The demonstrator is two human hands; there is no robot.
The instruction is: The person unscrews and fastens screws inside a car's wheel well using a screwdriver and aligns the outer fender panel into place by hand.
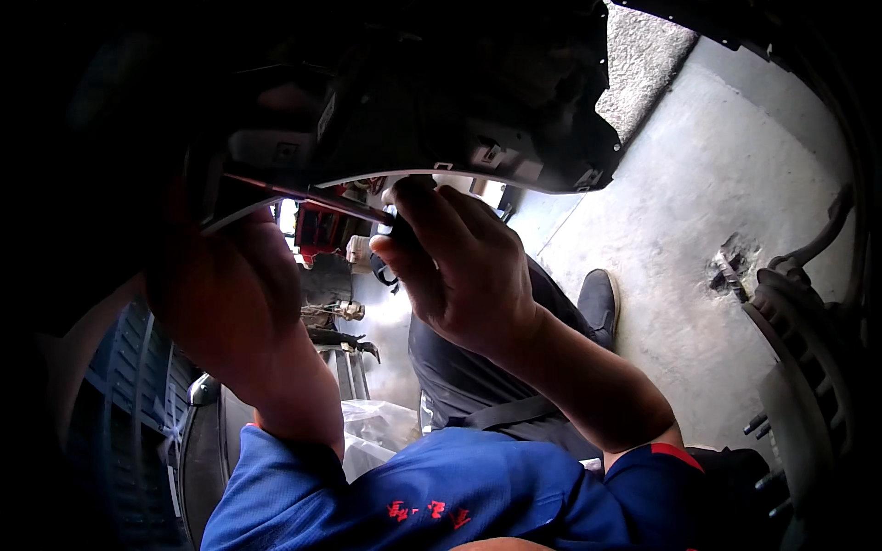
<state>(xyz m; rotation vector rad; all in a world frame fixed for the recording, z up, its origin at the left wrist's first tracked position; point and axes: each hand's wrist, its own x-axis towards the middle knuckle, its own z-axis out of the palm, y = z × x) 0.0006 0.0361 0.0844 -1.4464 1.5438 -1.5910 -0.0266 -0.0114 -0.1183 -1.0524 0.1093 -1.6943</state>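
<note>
Right grip is closed around the dark handle end of what looks like a screwdriver, just above the middle of the frame. Long thin shaft sticks out past the thumb side and runs toward the upper left, rising a little on the way, so the tip end lies left of and slightly above the grip. It's right by the underside of the dark panel hanging across the top of the frame, but whether it's actually touching anything there, can't tell, too dark.

Right hand is the one at the handle, obviously; the left hand is nearer the tip, below it in the frame. Its fingers are lost in shadow, so no idea if it's holding something or open.

Container-wise, there's a clear plastic bag lower down, left of centre, partly behind the blue shirt, and honestly you can't make out what's inside. Also a red boxy thing beyond the shaft, maybe a tool cabinet, contents not readable.
</note>
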